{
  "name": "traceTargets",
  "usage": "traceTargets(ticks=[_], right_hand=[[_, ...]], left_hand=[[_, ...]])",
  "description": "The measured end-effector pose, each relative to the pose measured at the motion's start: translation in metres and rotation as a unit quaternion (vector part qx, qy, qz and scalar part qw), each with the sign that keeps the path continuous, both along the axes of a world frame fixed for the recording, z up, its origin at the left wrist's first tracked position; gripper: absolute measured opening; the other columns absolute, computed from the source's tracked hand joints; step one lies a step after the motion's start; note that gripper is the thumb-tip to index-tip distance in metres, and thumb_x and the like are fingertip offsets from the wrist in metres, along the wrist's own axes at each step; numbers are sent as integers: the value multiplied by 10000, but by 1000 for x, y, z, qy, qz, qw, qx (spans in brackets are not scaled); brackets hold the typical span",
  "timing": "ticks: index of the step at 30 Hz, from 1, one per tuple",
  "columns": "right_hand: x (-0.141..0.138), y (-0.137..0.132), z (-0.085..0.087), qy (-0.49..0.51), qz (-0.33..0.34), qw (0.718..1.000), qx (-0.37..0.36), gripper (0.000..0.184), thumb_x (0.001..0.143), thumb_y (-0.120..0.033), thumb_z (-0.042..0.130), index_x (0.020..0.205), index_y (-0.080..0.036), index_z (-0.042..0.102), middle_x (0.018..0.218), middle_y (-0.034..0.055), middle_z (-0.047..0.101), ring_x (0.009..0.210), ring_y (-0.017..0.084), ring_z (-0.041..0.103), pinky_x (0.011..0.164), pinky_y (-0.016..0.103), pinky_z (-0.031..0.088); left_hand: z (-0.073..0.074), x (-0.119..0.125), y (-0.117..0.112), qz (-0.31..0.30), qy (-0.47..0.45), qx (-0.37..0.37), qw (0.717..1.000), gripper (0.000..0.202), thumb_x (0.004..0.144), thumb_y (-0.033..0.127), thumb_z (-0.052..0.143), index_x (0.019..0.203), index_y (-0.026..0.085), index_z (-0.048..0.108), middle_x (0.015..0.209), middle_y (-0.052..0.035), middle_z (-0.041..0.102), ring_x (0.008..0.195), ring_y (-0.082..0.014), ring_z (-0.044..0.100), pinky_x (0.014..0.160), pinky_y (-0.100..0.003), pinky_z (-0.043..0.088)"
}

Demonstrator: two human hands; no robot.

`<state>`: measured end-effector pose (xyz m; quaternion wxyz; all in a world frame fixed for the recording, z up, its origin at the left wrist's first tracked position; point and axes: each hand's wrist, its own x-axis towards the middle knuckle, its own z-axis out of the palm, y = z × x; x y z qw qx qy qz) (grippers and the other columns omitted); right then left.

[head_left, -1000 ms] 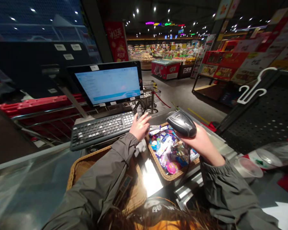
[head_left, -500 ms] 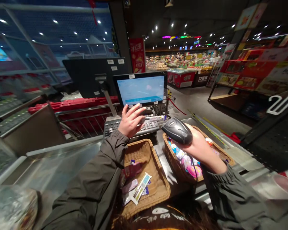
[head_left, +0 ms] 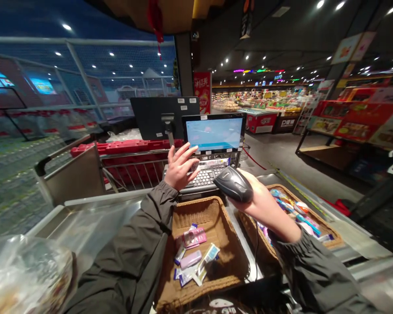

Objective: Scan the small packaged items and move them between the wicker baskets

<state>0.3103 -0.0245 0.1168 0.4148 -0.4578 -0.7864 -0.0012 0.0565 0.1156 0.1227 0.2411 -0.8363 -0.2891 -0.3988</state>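
My left hand [head_left: 180, 168] hovers over the keyboard [head_left: 205, 177], its fingers apart and nothing in them. Behind the fingers a monitor [head_left: 214, 133] shows a pale blue screen. In my right hand [head_left: 260, 198] is a black barcode scanner [head_left: 233, 184], its head pointing left; a cable hangs below it. Under my hands stands a wicker basket [head_left: 227, 218] with a few small packets in it, among them a pink pack [head_left: 196, 236] and a white-and-green wrapper [head_left: 207, 264]. The fingers of the right hand beneath the scanner are mostly hidden.
A second wicker basket [head_left: 334, 235] with colourful small goods stands to the right, partly behind my right arm. At the lower left lies a clear plastic bag [head_left: 29, 274] on the metal counter [head_left: 101, 213]. A cart with red crates [head_left: 124, 147] stands beyond.
The camera view has swung left and slightly up, so the surroundings sit further right and lower. Both hands keep nearly the same pose, the scanner still in the right one.
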Motion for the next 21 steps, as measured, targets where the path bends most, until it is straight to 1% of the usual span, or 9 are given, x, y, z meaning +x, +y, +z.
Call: traceTargets(ticks=[3,6,11,14,18,21], right_hand=[[-6,-1,-2,-16,14,1000,-8,576,797,-272,662,1347,-197,511,1377,159,591,1325,338,516,1100,544,434],[-9,-1,-3,-15,22,999,-25,546,795,-239,647,1327,-206,530,1368,147,602,1331,339,512,1087,541,445],[-11,-5,-4,-5,17,1000,-23,524,817,-292,654,1320,-207,532,1357,150,605,1298,332,541,1076,529,452],[-10,-7,-6,-5,8,1000,-21,552,813,-317,670,1332,-204,521,1360,153,603,1282,332,553,1071,528,455],[-9,-8,-12,9,-8,999,-42,584,800,-358,691,1335,-196,522,1347,151,611,1251,340,577,1047,522,476],[-6,-11,-17,17,-14,998,-65,593,790,-379,705,1325,-186,536,1314,148,630,1221,341,597,1031,512,490]], left_hand=[[-2,-7,-1,-3,4,13,1000,230,917,424,561,989,251,695,1406,-66,593,1414,-273,425,1230,-556,123],[-3,-11,-2,-1,8,15,1000,229,922,418,554,995,251,692,1419,-62,582,1420,-267,416,1232,-548,122],[-5,-14,-5,13,6,-8,1000,233,915,425,562,995,250,696,1433,-65,568,1424,-279,408,1231,-546,116],[-7,-16,-6,-3,0,-15,1000,237,908,427,574,991,242,697,1437,-71,564,1419,-288,413,1231,-542,102],[-16,-18,-5,-23,-6,-24,999,227,902,414,586,983,231,693,1420,-88,579,1411,-290,426,1222,-552,114],[-27,-20,-5,-26,-3,-41,999,217,892,408,600,981,229,684,1423,-90,575,1418,-289,415,1218,-563,116]])
